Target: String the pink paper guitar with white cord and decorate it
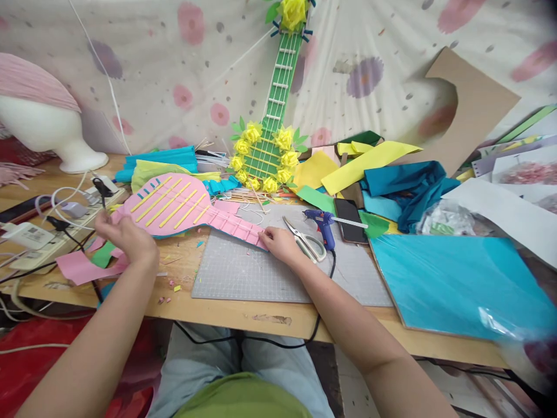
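Note:
A pink paper guitar (185, 203) with a blue edge lies slanted on the table. Yellow strips cross its body, small blue strips sit near its left end, and thin white strings run along the neck. My left hand (133, 241) is curled around the body's left end, its fingertips partly hidden. At the tip of the neck, my right hand (281, 247) pinches the guitar between thumb and fingers, above the grey cutting mat (248, 278). Scissors (307, 241) and a blue glue gun (322, 223) with a white glue stick lie just beyond my right hand.
Against the curtain leans a green paper guitar (278, 104) with yellow flowers. Yellow crepe paper (369, 165), a phone (350, 220) and a wrapped blue sheet (461, 278) lie right. A power strip (56, 238) and foam head (43, 128) stand left. The glue gun's cord hangs over the table edge.

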Action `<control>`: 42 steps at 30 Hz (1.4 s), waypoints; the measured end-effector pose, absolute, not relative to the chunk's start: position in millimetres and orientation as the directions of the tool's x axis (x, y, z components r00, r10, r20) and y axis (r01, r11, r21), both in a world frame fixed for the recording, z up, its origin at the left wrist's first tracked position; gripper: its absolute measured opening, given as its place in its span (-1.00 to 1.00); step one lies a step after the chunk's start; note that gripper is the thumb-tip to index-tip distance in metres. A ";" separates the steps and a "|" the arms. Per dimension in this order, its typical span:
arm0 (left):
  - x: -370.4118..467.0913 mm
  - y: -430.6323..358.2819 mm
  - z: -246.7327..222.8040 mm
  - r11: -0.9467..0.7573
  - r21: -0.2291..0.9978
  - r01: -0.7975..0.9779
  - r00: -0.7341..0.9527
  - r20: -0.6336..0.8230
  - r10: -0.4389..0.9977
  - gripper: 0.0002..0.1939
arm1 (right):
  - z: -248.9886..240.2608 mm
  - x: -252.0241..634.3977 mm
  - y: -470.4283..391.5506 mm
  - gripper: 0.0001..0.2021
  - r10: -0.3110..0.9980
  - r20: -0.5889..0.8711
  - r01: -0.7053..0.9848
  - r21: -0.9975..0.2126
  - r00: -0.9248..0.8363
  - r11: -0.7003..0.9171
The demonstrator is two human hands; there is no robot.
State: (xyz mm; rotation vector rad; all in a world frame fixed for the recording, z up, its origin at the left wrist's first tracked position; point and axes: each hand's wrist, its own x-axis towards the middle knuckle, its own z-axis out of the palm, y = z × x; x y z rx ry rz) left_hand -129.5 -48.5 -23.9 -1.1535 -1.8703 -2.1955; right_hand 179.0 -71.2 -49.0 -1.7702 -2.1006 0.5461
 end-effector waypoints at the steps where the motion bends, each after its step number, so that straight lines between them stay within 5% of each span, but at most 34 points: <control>1: -119.9 -47.8 -21.5 -0.289 0.809 0.511 -0.714 0.587 0.381 -0.66 | -49.4 179.6 -71.2 -0.67 0.985 0.021 0.850 -0.501 -0.174 0.161; 4: -83.0 -38.1 -16.7 -0.343 0.729 0.592 -0.307 0.598 0.740 -0.73 | -51.6 182.4 -70.7 -0.68 0.979 0.045 0.827 -0.527 -0.201 0.194; 7: -56.7 -23.9 -21.9 -0.322 0.540 0.778 -0.029 0.543 0.839 -0.76 | -54.2 185.6 -69.9 -0.67 0.977 0.051 0.794 -0.574 -0.209 0.200; 10: -50.0 -15.4 -37.5 -0.262 0.420 0.869 -0.033 0.577 0.816 -0.74 | -55.9 187.7 -70.0 -0.74 0.982 0.034 0.750 -0.641 -0.185 0.163; 22: -42.9 -21.7 -61.6 -0.248 0.460 0.853 -0.144 0.662 0.736 -0.80 | -50.3 191.7 -73.0 -0.75 0.964 0.028 0.727 -0.650 -0.265 0.219; 31: -20.1 -33.1 -58.9 -0.391 0.322 0.862 0.106 0.640 0.761 -0.81 | -46.6 197.2 -68.0 -0.71 0.968 -0.148 0.701 -0.712 -0.202 0.037; 36: -1.5 -45.3 -56.2 -0.593 0.229 0.772 0.377 0.586 0.717 -0.78 | -47.2 198.5 -66.7 -0.65 0.962 -0.165 0.743 -0.668 -0.215 0.051; 42: 8.1 -52.1 -55.8 -0.764 0.133 0.631 0.671 0.400 0.624 -0.31 | -44.5 197.1 -69.4 -0.64 0.971 -0.146 0.802 -0.594 -0.187 0.066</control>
